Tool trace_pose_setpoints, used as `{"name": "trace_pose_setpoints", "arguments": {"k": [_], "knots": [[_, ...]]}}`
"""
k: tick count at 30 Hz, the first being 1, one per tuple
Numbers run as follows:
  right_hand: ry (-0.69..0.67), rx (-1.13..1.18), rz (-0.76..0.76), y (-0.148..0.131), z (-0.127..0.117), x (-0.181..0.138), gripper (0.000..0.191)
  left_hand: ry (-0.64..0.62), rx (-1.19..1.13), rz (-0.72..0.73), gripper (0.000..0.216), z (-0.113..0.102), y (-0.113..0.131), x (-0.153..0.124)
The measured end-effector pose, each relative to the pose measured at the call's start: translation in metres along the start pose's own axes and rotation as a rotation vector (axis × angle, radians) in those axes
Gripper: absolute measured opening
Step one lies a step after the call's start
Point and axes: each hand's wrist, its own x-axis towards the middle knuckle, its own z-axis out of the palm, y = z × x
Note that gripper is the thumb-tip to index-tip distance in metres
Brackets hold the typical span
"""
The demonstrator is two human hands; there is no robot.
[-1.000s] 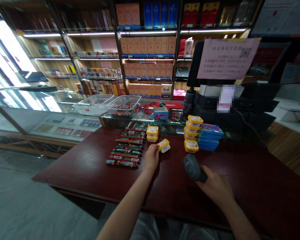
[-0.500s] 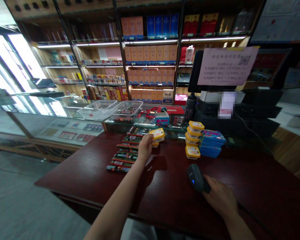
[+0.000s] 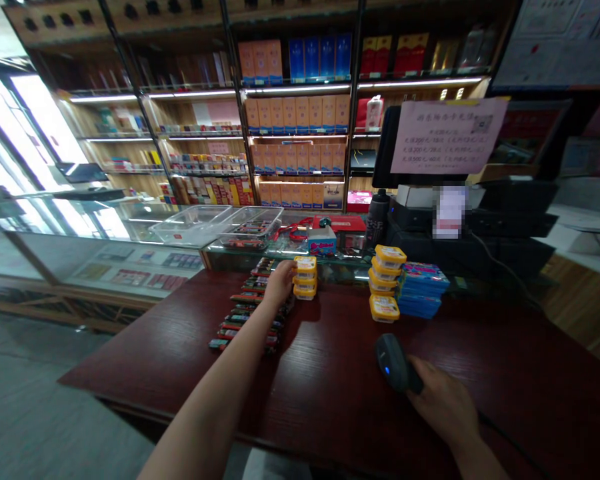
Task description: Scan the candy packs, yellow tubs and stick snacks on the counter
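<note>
The right hand [image 3: 443,403] is closed around the grip of a scanner [image 3: 391,363]: dark grey, rounded head, blue indicator lit, black cable trailing behind. It is above the desk [image 3: 330,380], a glossy, dark red-brown surface with visible grain. The hands are apart. The left hand [image 3: 280,283] has its fingertips at the left edge of the topmost tub in a stack of tubs [image 3: 305,288]; from where I stand, I cannot tell whether they clamp it. Each tub is a small rounded box with a yellow lid and clear body; the stack is upright on the desk. Left of it, slim, dark, glossy packets [image 3: 237,317] lie in a row, partly hidden by the arm. A second stack [image 3: 387,263], slightly uneven, adjoins blue boxes [image 3: 421,303]; one tub [image 3: 384,309] sits directly in front. Beyond are clear, rectangular plastic bins [image 3: 193,233], then wood-backed shelves [image 3: 295,89].
</note>
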Motion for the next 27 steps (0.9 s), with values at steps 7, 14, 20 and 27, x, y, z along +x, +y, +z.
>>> {"name": "trace_pose_setpoints", "arguments": {"k": [7,14,20,27], "knots": [[-0.015,-0.015,-0.007,-0.001,-0.002,0.0,0.034,0.009,0.07,-0.009,0.03,-0.004,0.012,-0.002],[-0.055,-0.044,0.043,-0.004,-0.005,0.003,0.033,0.1,0.211,0.079,0.027,0.018,0.066,-0.025],[-0.059,-0.052,0.079,-0.003,-0.009,0.003,0.031,-0.265,-0.021,0.268,0.028,0.074,0.109,-0.046],[-0.064,-0.037,0.107,-0.004,-0.014,0.004,0.031,-0.402,-0.067,0.282,0.035,0.136,0.128,-0.04]]}}
